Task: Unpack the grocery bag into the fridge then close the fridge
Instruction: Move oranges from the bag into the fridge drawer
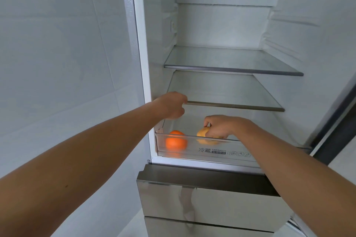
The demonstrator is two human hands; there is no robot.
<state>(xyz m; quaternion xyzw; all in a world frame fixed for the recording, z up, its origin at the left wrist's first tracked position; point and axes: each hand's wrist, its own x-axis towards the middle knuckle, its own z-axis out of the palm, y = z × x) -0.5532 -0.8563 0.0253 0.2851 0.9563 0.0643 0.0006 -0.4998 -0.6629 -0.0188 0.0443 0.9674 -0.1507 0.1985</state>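
fridge (221,25) open | orange (176,141): clear drawer (192,151), left | yellow item (202,132): drawer middle

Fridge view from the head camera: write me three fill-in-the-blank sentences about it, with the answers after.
1. The right hand holds a yellow item in the clear plastic ____.
2. The orange lies to the ____ of the yellow item.
3. The left hand is at the front edge of the lower glass ____.
Answers: drawer; left; shelf.
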